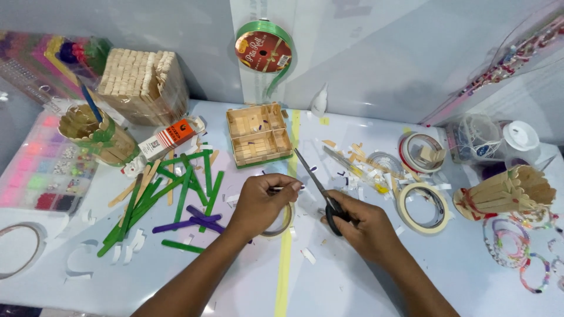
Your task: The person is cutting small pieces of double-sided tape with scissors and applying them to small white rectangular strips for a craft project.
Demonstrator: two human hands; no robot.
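You are holding black-handled scissors [322, 189] in your right hand [362, 224], their blades pointing far-left. Your left hand [258, 202] is pinching a thin dark stick [283, 188] above a tape roll [284, 222] lying flat at centre.

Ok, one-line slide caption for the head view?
Left hand on a tape roll, right hand holding scissors, beside scattered green craft sticks.

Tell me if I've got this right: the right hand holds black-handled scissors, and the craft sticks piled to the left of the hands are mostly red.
Not quite. The head view shows the craft sticks are mostly green, with a few purple and plain wooden ones, not red. The rest stands: the right hand holds the black-handled scissors, and the pile lies left of the hands.
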